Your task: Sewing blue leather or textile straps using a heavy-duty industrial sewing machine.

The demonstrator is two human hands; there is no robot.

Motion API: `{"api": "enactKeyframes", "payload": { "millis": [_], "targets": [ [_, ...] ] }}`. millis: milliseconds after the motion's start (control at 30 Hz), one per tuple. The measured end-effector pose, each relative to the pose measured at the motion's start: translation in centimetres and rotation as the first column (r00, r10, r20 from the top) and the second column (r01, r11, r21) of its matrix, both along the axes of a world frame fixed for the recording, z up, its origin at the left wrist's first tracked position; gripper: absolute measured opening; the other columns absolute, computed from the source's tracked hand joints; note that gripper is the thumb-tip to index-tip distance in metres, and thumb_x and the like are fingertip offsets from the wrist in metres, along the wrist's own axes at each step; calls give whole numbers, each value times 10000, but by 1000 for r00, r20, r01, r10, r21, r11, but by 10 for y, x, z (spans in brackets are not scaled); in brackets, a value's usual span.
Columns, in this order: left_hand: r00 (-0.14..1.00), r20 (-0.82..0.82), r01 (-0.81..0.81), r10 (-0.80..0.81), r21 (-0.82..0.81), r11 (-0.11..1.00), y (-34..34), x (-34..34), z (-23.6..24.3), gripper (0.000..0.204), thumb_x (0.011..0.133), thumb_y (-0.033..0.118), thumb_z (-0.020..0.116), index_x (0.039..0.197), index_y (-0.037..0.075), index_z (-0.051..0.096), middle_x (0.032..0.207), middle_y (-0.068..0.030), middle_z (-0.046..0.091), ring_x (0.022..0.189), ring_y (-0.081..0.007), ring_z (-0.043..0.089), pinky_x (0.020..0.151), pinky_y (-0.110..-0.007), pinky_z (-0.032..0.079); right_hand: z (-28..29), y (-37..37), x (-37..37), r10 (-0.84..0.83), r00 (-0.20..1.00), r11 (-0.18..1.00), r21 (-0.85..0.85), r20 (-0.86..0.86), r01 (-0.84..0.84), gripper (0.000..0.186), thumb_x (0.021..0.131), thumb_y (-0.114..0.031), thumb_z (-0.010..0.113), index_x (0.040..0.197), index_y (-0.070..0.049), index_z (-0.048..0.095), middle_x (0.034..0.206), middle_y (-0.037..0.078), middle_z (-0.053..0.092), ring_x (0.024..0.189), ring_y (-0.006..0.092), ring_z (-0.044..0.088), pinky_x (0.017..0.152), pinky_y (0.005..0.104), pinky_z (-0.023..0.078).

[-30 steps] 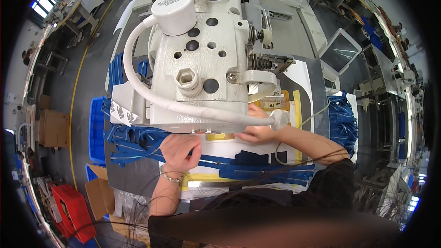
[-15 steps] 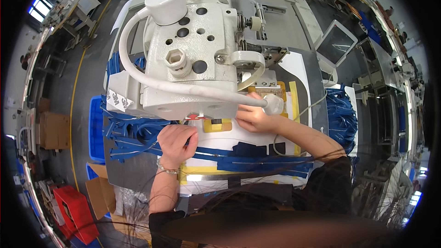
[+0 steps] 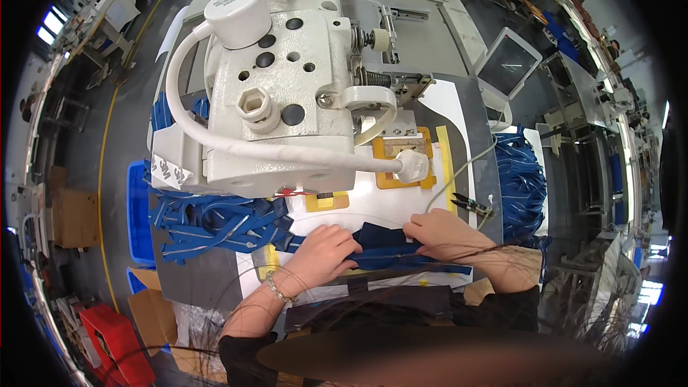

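Two hands pinch my blue zipper strip (image 3: 390,252), nearer me than the white sewing machine (image 3: 330,36): my left hand (image 3: 326,252) in front of it, my right hand (image 3: 442,236) farther right. Tangled blue strips (image 3: 222,228) lie at its near left.

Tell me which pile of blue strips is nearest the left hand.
The left pile, lying in loose loops just beside the left hand; the right pile sits farther off, beyond the right hand.
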State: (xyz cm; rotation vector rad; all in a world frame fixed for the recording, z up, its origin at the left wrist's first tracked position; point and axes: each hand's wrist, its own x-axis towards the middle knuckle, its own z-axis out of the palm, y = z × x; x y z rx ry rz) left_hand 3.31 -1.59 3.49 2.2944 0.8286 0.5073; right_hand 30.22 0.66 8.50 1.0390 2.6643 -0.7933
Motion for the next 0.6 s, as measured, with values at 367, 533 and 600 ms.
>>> {"api": "enactKeyframes", "payload": {
  "millis": [367,533,600],
  "targets": [
    [971,235,25,36,-250,968,4,-2,10,138,691,122,729,769,105,617,773,-21,598,778,-224,555,730,-323,411,-5,-11,-4,12,890,1000,11,-455,-8,368,742,-206,714,1033,-65,538,893,106,556,746,285,577,681,347,453],
    [757,322,-309,568,-589,746,-6,-14,9,121,703,58,746,753,68,636,709,-23,630,572,-124,575,517,-246,420,-5,-7,10,-236,893,716,-690,-383,-106,344,855,-228,643,1102,-23,520,759,82,577,685,166,576,595,277,450],
    [621,362,-374,696,-643,668,-1,-17,3,122,761,18,703,844,28,616,724,-41,629,571,-79,574,514,-218,442,7,-2,17,-450,852,503,-864,-268,-6,338,862,-199,633,1137,-37,520,767,60,579,658,129,553,583,249,446]
  ]
}}
